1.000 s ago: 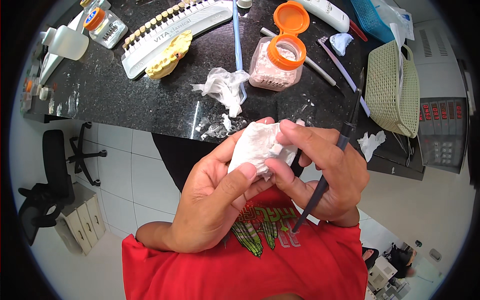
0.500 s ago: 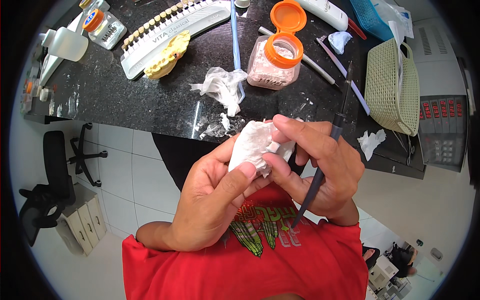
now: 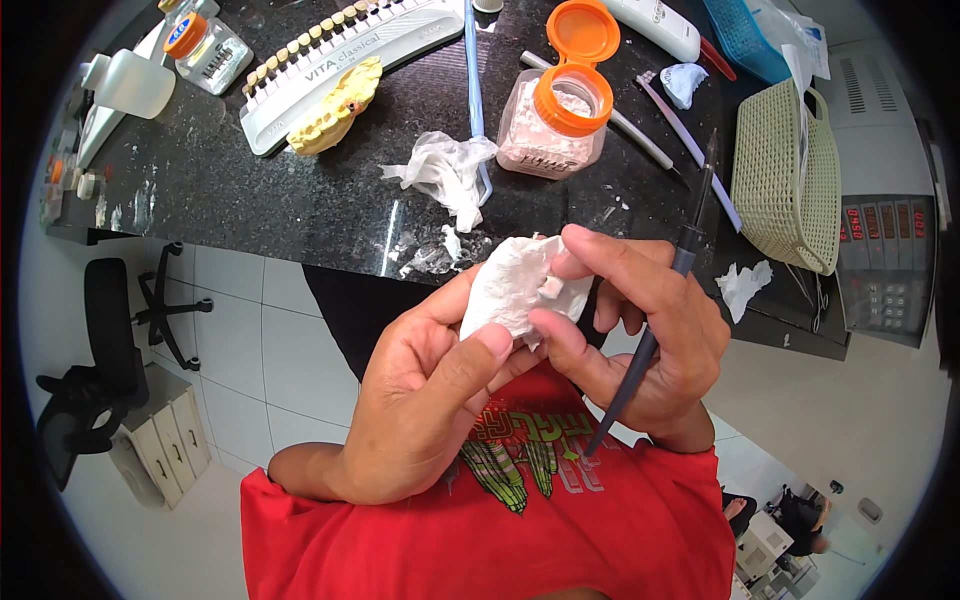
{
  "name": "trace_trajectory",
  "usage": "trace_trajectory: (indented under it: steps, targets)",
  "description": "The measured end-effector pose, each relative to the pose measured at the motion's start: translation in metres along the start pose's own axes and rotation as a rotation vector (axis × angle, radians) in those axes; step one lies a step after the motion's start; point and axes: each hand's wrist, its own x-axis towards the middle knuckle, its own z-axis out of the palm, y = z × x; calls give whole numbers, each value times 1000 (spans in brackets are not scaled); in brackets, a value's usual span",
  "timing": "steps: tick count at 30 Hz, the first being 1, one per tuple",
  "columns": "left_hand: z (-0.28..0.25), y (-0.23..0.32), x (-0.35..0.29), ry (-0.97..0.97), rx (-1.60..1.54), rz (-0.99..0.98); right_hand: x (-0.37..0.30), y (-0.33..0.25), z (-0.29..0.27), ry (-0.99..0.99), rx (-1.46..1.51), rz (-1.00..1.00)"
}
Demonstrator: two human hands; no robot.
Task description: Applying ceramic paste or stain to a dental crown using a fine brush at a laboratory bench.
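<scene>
My left hand is closed on a wad of white tissue, with its thumb pressing on the near side. On the tissue lies a small whitish tooth-like piece; its exact kind is hard to make out. My right hand keeps a dark-handled fine brush slanted across its fingers, the tip pointing up and away. Its index finger and thumb sit on either side of the small piece, at the tissue's right part. Whether they touch the piece cannot be seen clearly.
On the black counter stand an open jar of pink powder, a tooth shade guide, a yellow dental cast and crumpled tissue. A woven basket and a machine with red digits are at the right.
The tissue shows more of its flat face, and my right index finger has shifted slightly right. The brush has tilted a little to the right.
</scene>
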Motion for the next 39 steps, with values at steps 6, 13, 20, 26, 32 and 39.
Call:
trace_trajectory:
  steps: [6, 13, 20, 26, 32, 39]
  targets:
    - [5, 1, 1, 45, 67, 15, 1, -1, -2, -19, -42, -3]
    - [4, 0, 1, 38, 80, 25, 0, 0, 2, 15, -34, -65]
    - [3, 0, 0, 29, 41, 15, -1, 1, 3, 3, -3, -64]
    - [0, -1, 0, 45, 48, 4, -2, -3, -1, -4, -17, 10]
    - [-1, -1, -1, 39, 47, -4, -4, -2, -2, 2, -24, 36]
    - [-2, -2, -1, -9, 46, -3, -5, -2, -2, 11, 16, 69]
